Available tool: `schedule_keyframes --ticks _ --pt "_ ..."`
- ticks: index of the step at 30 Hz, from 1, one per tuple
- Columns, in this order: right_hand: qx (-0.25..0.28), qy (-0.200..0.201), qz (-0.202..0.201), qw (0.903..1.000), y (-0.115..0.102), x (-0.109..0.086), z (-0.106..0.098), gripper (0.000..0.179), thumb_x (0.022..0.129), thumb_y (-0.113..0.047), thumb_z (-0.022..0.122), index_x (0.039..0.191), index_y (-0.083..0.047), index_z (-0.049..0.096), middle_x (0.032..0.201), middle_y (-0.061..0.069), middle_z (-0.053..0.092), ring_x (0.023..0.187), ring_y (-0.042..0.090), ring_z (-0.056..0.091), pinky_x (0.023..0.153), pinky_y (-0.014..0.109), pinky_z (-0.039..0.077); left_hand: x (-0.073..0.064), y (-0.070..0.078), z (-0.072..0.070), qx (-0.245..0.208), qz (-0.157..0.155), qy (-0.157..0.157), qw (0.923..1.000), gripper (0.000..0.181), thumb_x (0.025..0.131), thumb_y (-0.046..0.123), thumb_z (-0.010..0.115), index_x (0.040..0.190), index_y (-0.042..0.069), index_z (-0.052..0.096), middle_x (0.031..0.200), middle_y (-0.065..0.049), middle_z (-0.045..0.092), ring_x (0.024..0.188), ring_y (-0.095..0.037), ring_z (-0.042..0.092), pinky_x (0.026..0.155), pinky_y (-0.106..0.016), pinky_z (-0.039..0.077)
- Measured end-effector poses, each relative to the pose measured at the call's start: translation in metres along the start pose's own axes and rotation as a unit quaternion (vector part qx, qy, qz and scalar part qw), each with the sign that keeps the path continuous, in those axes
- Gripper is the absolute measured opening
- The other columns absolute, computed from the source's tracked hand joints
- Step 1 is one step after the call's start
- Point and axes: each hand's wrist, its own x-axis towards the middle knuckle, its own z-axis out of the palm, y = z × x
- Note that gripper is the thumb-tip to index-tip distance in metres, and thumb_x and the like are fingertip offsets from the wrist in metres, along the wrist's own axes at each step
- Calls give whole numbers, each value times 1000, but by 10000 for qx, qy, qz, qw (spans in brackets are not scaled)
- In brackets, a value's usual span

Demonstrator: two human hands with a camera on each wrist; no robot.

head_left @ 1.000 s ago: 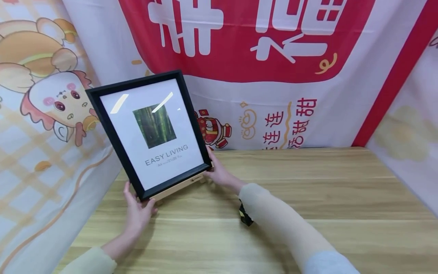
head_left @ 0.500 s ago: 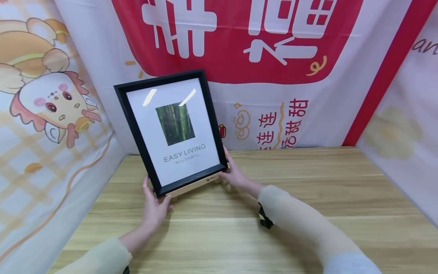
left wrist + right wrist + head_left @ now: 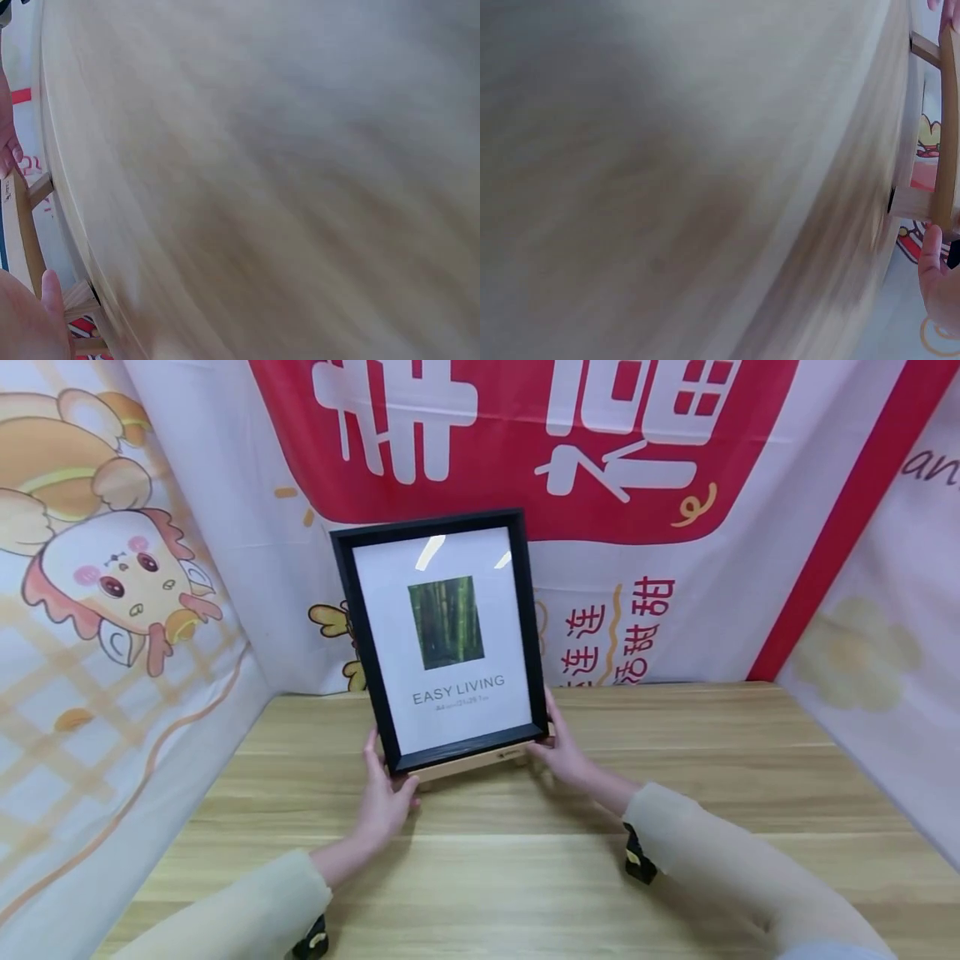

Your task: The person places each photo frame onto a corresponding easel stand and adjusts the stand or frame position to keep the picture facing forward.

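Note:
A black picture frame (image 3: 535, 635) with a bamboo print and the words EASY LIVING leans back on a small wooden easel (image 3: 465, 763). My left hand (image 3: 384, 806) grips the easel's lower left end, thumb in front. At the lower right end my right hand (image 3: 566, 753) holds the ledge, its fingers up behind the frame's edge. In the left wrist view the easel ledge (image 3: 28, 240) runs between both hands, with short wooden legs below it. The right wrist view shows my right thumb (image 3: 931, 255) against the ledge beside a leg (image 3: 911, 202).
The wooden table (image 3: 495, 877) reaches back to a printed cloth backdrop (image 3: 712, 610). A cartoon-printed cloth (image 3: 90, 710) hangs along the left side, and another cloth (image 3: 885, 668) borders the right. Black wrist straps (image 3: 637, 860) sit at both sleeves.
Both hands have carried the easel and frame rightward, from the left corner toward the table's middle. The frame's sideways tilt has lessened, and both grips stay the same.

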Motion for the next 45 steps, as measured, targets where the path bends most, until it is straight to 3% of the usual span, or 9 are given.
schedule_keyframes --ticks 6,11,18,23,35,42,45 --pt "-40 194 166 9997 -1 -13 -17 103 84 23 55 157 -22 -4 144 33 24 98 47 58 83 45 55 2 6 16 -105 -46 -192 9997 107 90 -11 57 151 47 -9 145 -22 32 111 -37 57 63 -41 59" --pt "-258 367 156 9989 -1 -23 -30 105 83 23 57 157 -22 -3 145 34 24 95 44 59 81 34 56 3 9 30 -107 -6 -292 9995 108 89 -10 59 149 51 -7 148 -23 31 109 -37 57 60 -39 59" --pt "-379 609 457 9964 -3 -40 -43 106 85 21 56 156 -24 -7 143 36 23 106 51 55 82 30 56 5 15 44 11 64 -501 9987 106 90 -8 60 150 49 -6 148 -21 33 90 -35 63 58 -40 59" --pt "-464 783 450 9948 -4 -49 -50 104 87 20 56 156 -23 -8 140 35 27 100 48 58 75 25 56 11 17 51 2 56 -690 9976 106 89 -9 61 150 49 -5 147 -21 34 78 -35 63 59 -41 59" --pt "-781 894 271 9926 -5 -61 -51 108 86 20 57 156 -33 -7 139 33 29 110 50 54 85 28 53 22 19 54 -201 174 -954 9951 106 88 -12 59 151 48 -2 144 -21 34 90 -37 62 61 -41 59" --pt "-815 1024 360 9907 -7 -63 -48 110 85 19 58 156 -34 -6 141 32 30 106 50 56 84 44 55 25 18 54 -193 119 -1011 9946 110 87 -12 61 150 52 -2 144 -22 34 87 -38 62 61 -43 59" --pt "-781 1026 349 9910 -7 -63 -47 111 85 20 58 155 -36 -6 141 32 30 106 50 57 83 45 55 26 17 54 -244 147 -981 9948 109 86 -14 61 151 48 -1 143 -23 34 88 -38 62 60 -43 59"
